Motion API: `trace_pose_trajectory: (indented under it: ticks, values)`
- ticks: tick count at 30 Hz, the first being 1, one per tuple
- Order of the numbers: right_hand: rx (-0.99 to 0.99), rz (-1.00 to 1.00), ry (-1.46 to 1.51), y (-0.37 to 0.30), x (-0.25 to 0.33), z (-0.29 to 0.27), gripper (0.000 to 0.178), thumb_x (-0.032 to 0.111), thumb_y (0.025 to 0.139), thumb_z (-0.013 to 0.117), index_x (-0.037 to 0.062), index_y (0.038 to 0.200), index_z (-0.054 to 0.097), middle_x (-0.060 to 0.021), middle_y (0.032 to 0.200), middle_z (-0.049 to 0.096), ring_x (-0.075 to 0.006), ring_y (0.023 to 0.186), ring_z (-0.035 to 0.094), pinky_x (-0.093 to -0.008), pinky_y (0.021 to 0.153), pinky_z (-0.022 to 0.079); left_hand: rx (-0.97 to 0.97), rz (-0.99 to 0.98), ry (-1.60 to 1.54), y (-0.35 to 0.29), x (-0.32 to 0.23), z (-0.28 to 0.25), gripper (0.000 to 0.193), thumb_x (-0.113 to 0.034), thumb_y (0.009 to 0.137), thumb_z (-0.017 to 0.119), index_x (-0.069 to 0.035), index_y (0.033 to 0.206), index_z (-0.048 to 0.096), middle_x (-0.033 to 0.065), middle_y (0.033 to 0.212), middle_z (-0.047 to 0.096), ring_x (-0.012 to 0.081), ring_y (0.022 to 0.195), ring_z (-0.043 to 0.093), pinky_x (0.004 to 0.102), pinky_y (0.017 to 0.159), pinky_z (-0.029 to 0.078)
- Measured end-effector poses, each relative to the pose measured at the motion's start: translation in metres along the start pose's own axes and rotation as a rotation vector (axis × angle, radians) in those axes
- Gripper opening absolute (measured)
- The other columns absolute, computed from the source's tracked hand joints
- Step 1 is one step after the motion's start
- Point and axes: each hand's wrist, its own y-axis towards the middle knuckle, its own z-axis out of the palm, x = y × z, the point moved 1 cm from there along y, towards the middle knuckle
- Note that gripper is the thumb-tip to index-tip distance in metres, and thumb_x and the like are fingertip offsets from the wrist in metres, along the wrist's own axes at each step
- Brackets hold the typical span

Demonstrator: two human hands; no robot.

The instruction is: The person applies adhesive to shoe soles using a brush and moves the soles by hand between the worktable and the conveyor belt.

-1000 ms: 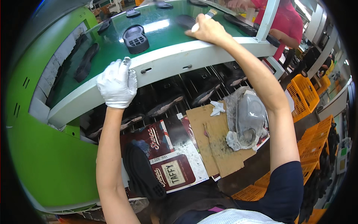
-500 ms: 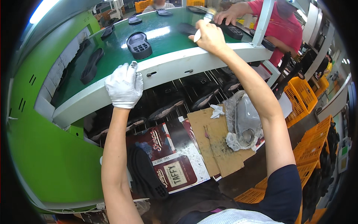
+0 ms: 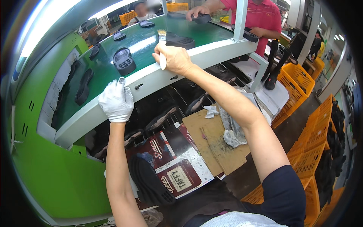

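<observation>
My right hand [image 3: 174, 59] is wrapped round a brush [image 3: 162, 37], its white handle low and tan bristles upward, over the green conveyor belt [image 3: 151, 51]. Just beyond the brush lies a dark shoe sole [image 3: 182, 41]. My left hand [image 3: 116, 101], in a white glove with a smudged fingertip, curls over the white conveyor rail [image 3: 153, 75]; its fingertips are partly hidden. Nearest to it on the belt is a black shoe sole [image 3: 124, 62] with a gridded heel. Another sole [image 3: 84, 87] lies farther left, and several more stand toward the far side.
A co-worker's hand [image 3: 198, 12] holds a sole across the belt. Below the rail, stacked black soles [image 3: 149, 178] rest on printed cardboard, beside brown cardboard [image 3: 211, 142] and crumpled plastic [image 3: 233, 139]. A green machine housing [image 3: 64, 174] flanks the left; orange crates [image 3: 308, 166] stand right.
The view has shifted, and my right hand has moved left with the brush, whose bristles now point up. My left hand stays at the rail. The co-worker's hand has lifted a sole.
</observation>
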Motion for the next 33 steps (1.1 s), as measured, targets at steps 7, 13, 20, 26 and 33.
trace_pose_trajectory:
  ticks: [7,13,20,26,33]
  values:
    - [0.061,-0.01,-0.116,-0.003,-0.001,0.001,0.014,0.029,0.086,0.06,0.0151,0.085,0.058,-0.0064,0.064,0.062,-0.0266,0.061,0.063,-0.0391,0.056,0.049,0.006,-0.004,-0.009,0.001,-0.004,0.001,0.031,-0.021,0.082,0.059,-0.009,0.11,0.062,0.0131,0.101,0.065,0.0302,0.095,0.061,0.0431,0.08,0.045]
    - [0.033,-0.072,-0.094,-0.003,-0.002,0.004,0.014,0.029,0.086,0.061,0.0159,0.085,0.058,-0.0059,0.063,0.06,-0.0255,0.061,0.063,-0.0392,0.054,0.049,-0.005,-0.003,-0.009,0.003,-0.002,-0.002,0.031,-0.022,0.083,0.058,-0.008,0.11,0.062,0.0126,0.101,0.065,0.03,0.095,0.061,0.0433,0.08,0.045]
    - [0.1,-0.248,-0.013,-0.01,0.003,-0.015,0.016,0.026,0.084,0.065,0.013,0.088,0.057,-0.0074,0.075,0.063,-0.0256,0.07,0.062,-0.0378,0.062,0.049,0.016,0.017,0.013,0.0,0.0,0.004,0.037,-0.023,0.078,0.061,-0.009,0.112,0.06,0.0128,0.103,0.062,0.03,0.094,0.06,0.0433,0.075,0.045]
    - [-0.081,-0.354,-0.287,-0.013,0.005,-0.069,0.03,0.032,0.074,0.072,0.0134,0.089,0.055,-0.0072,0.082,0.058,-0.0259,0.084,0.058,-0.0379,0.073,0.044,-0.01,0.028,0.016,0.0,-0.001,0.002,0.037,-0.024,0.079,0.061,-0.009,0.112,0.06,0.0124,0.103,0.062,0.0297,0.094,0.06,0.0431,0.076,0.045]
    - [0.007,0.043,-0.59,-0.025,-0.038,-0.101,0.048,0.041,0.072,0.075,0.0076,0.095,0.051,-0.0161,0.086,0.059,-0.0335,0.085,0.059,-0.0427,0.075,0.048,0.045,-0.018,0.001,0.001,-0.003,-0.002,0.032,-0.024,0.084,0.058,-0.01,0.112,0.061,0.0125,0.104,0.064,0.0297,0.097,0.06,0.0434,0.081,0.045]
